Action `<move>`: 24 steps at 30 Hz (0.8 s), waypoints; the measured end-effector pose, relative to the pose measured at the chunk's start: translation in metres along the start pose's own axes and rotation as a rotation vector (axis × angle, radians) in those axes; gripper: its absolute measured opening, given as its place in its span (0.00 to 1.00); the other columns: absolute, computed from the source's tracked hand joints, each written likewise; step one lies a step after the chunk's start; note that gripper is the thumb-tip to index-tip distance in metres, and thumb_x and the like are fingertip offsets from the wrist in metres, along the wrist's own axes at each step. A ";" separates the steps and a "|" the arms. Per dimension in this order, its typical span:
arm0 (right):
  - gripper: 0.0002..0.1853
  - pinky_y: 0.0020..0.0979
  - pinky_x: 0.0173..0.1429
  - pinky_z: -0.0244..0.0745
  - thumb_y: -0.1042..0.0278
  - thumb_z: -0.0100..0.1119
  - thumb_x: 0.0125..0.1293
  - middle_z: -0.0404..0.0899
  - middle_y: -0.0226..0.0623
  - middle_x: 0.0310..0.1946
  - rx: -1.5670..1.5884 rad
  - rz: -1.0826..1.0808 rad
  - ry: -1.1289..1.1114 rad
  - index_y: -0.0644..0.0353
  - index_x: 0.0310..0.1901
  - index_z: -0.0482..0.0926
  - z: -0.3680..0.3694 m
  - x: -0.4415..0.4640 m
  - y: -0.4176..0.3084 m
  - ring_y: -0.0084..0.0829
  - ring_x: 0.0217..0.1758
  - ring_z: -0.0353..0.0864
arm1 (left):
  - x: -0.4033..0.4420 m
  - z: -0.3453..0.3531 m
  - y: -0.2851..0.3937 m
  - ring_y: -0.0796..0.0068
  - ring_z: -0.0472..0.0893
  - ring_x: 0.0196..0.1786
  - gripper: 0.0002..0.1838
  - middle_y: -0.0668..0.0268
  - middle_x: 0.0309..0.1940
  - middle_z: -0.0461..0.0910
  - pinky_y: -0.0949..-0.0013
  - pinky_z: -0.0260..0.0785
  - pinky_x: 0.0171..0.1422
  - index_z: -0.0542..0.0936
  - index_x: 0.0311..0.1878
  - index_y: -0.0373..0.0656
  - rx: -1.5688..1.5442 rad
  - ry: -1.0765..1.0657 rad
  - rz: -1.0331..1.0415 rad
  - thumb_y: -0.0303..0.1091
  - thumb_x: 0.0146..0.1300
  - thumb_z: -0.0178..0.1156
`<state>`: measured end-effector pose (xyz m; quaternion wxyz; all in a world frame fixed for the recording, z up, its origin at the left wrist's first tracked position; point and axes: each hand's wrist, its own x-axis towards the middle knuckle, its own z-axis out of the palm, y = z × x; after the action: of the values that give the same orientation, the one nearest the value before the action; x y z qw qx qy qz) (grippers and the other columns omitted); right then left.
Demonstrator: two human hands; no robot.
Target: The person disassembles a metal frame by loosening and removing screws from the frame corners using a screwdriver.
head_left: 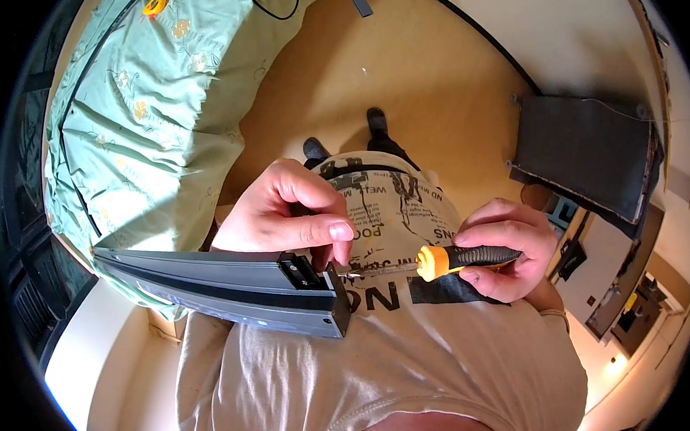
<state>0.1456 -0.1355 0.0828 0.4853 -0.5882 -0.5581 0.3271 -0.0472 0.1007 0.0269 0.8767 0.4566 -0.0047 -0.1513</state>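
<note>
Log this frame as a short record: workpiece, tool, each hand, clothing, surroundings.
Workpiece: long dark-grey, metal-looking channelled profile, its end near the tool tip
Tool: yellow-and-black-handled screwdriver with slim metal shaft, pointing at that end
Tool hand: right hand, gripping the handle
Other hand: left hand, thumb and fingers beside the screwdriver's tip; contact unclear
Clothing: pale printed fabric shirt
Surroundings: light-green flowered cloth at left; tan floor ahead

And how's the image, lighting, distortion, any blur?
Head view: heavy fisheye bowing, black corners; head view: bright light and shadow split the green floral cloth; head view: a small lamp-like glow at lower right; head view: screwdriver and grey profile fairly crisp, no obvious motion blur.
</note>
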 end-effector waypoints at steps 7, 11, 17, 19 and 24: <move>0.17 0.25 0.29 0.76 0.75 0.73 0.47 0.83 0.45 0.29 -0.017 -0.005 -0.020 0.69 0.41 0.84 0.000 0.008 -0.003 0.32 0.27 0.83 | 0.000 0.003 -0.002 0.82 0.78 0.26 0.15 0.64 0.25 0.83 0.76 0.70 0.32 0.84 0.31 0.33 -0.024 0.046 0.015 0.33 0.71 0.59; 0.16 0.25 0.29 0.76 0.74 0.73 0.48 0.83 0.45 0.29 -0.033 -0.013 -0.023 0.69 0.41 0.84 0.000 0.010 -0.003 0.32 0.27 0.83 | 0.000 0.006 -0.003 0.82 0.78 0.24 0.15 0.64 0.23 0.82 0.76 0.69 0.30 0.84 0.30 0.32 -0.033 0.068 0.035 0.32 0.70 0.60; 0.16 0.26 0.29 0.76 0.74 0.73 0.48 0.83 0.45 0.29 -0.068 -0.028 -0.041 0.69 0.41 0.84 -0.002 0.015 -0.006 0.32 0.27 0.83 | 0.000 0.008 -0.004 0.82 0.77 0.24 0.15 0.64 0.23 0.82 0.76 0.69 0.29 0.83 0.29 0.32 -0.051 0.090 0.054 0.32 0.69 0.60; 0.17 0.26 0.29 0.77 0.73 0.73 0.48 0.83 0.44 0.28 -0.082 -0.032 -0.048 0.69 0.41 0.84 -0.004 0.017 -0.009 0.32 0.27 0.84 | 0.000 0.008 -0.005 0.82 0.77 0.23 0.15 0.64 0.22 0.82 0.76 0.69 0.29 0.83 0.29 0.32 -0.068 0.093 0.061 0.32 0.69 0.60; 0.17 0.27 0.32 0.78 0.72 0.74 0.49 0.82 0.45 0.34 -0.157 -0.020 -0.123 0.66 0.42 0.84 -0.010 0.027 -0.021 0.32 0.31 0.83 | 0.000 0.006 -0.004 0.82 0.77 0.24 0.14 0.64 0.22 0.82 0.76 0.68 0.29 0.83 0.29 0.32 -0.049 0.075 0.044 0.32 0.69 0.60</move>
<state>0.1525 -0.1137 0.1096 0.4057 -0.5975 -0.6168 0.3129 -0.0487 0.0934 0.0273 0.8903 0.4401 0.0217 -0.1150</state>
